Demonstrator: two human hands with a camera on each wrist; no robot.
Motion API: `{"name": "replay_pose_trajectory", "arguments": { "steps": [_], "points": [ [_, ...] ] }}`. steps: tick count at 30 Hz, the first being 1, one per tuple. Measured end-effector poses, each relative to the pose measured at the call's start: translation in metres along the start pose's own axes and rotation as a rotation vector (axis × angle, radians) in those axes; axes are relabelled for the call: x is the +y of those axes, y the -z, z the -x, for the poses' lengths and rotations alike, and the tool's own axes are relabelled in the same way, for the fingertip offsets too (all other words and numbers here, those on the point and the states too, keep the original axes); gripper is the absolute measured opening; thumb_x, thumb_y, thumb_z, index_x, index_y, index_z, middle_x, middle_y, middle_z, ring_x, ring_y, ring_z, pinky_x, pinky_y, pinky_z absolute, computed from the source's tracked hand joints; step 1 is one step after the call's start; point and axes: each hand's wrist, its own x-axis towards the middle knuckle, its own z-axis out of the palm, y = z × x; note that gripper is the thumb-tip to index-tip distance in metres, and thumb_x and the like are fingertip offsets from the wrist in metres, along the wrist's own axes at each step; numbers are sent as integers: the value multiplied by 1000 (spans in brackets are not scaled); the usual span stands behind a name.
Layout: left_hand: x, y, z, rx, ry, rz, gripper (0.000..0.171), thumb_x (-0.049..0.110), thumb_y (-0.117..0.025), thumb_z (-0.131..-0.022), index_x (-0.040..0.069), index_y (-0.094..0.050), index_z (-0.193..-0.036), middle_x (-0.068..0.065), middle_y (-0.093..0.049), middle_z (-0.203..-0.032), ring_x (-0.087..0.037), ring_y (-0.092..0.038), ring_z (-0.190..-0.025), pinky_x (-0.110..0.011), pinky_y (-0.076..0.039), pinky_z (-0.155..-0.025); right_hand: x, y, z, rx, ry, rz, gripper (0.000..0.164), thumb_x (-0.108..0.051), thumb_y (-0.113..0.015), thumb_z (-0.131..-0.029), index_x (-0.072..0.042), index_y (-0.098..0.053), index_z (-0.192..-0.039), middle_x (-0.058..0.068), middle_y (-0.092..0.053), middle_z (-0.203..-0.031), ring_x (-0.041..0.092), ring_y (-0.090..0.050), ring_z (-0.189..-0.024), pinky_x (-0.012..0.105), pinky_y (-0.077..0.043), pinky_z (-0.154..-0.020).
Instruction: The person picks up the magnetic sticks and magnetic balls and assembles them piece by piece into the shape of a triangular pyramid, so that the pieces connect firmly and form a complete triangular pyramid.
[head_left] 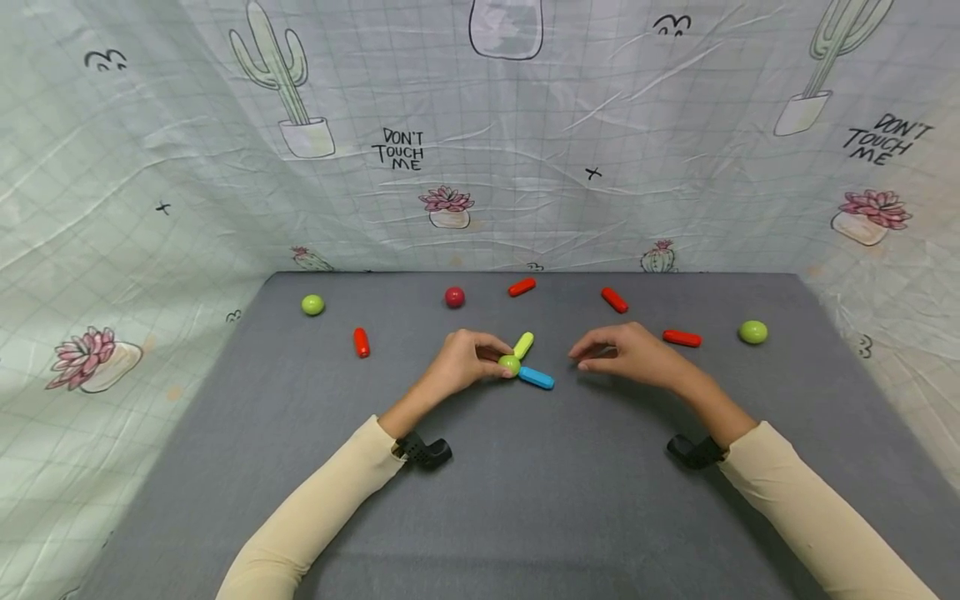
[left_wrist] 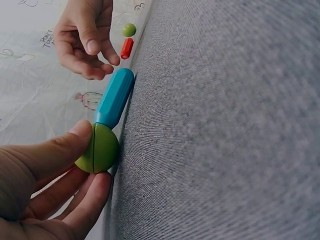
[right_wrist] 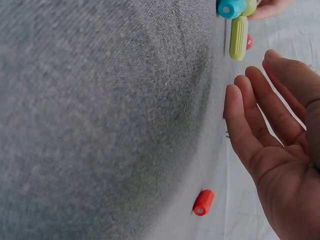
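Near the middle of the grey table, my left hand (head_left: 463,358) pinches a green ball (head_left: 510,365) between thumb and fingers. A blue rod (head_left: 537,378) and a yellow-green rod (head_left: 523,345) stick out from this ball at different angles. In the left wrist view the blue rod (left_wrist: 115,97) meets the ball (left_wrist: 105,150), which has a seam across it. To the right of the joined pieces, my right hand (head_left: 630,354) hovers with relaxed fingers and holds nothing. The right wrist view shows its fingers apart from the yellow-green rod (right_wrist: 239,39).
Red rods lie at the left (head_left: 362,342), at the back (head_left: 522,287), at back right (head_left: 614,300) and beside my right hand (head_left: 682,338). A red ball (head_left: 454,297) sits at the back; green balls lie far left (head_left: 312,305) and far right (head_left: 753,332). A printed cloth (head_left: 525,108) hangs behind.
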Motion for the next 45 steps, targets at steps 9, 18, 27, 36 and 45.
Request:
{"name": "replay_pose_trajectory", "arguments": {
  "steps": [9, 18, 27, 36, 45],
  "points": [
    [0, 0, -2, -5, 27, -8, 28, 14, -91, -76, 11, -81, -102, -1, -78, -90, -6, -71, -80, -22, -56, -68, 1, 4, 5, 31, -7, 4, 23, -14, -77, -92, -8, -76, -114, 3, -75, -112, 19, -70, -101, 37, -59, -87],
    [2, 2, -1, -21, 51, 13, 28, 15, -90, -77, 11, -81, -103, 0, -78, -89, -8, -71, -81, -23, -56, -68, 3, 6, 7, 51, 19, -4, 23, -11, -77, -92, -6, -76, -114, 5, -76, -110, 18, -71, -100, 30, -59, -84],
    [2, 2, -1, -23, 66, 20, 29, 15, -90, -77, 10, -81, -104, -1, -78, -90, -8, -72, -82, -23, -56, -70, 6, 14, 14, 82, -24, 42, 22, -13, -78, -92, -11, -77, -113, 2, -75, -111, 11, -68, -101, 26, -56, -85],
    [2, 2, 0, -18, 75, 15, 28, 15, -90, -77, 11, -81, -104, -1, -78, -91, -8, -73, -84, -24, -57, -71, 12, 22, 24, 121, -53, 62, 22, -21, -76, -94, -13, -77, -114, 2, -75, -111, 9, -68, -99, 29, -57, -84],
    [2, 2, 0, -24, 70, 13, 29, 15, -90, -77, 11, -81, -104, -2, -78, -92, -9, -73, -84, -24, -57, -71, 16, 32, 38, 142, -116, 36, 24, -26, -72, -97, -12, -75, -117, 5, -74, -114, 13, -69, -102, 26, -57, -84]
  ]
}}
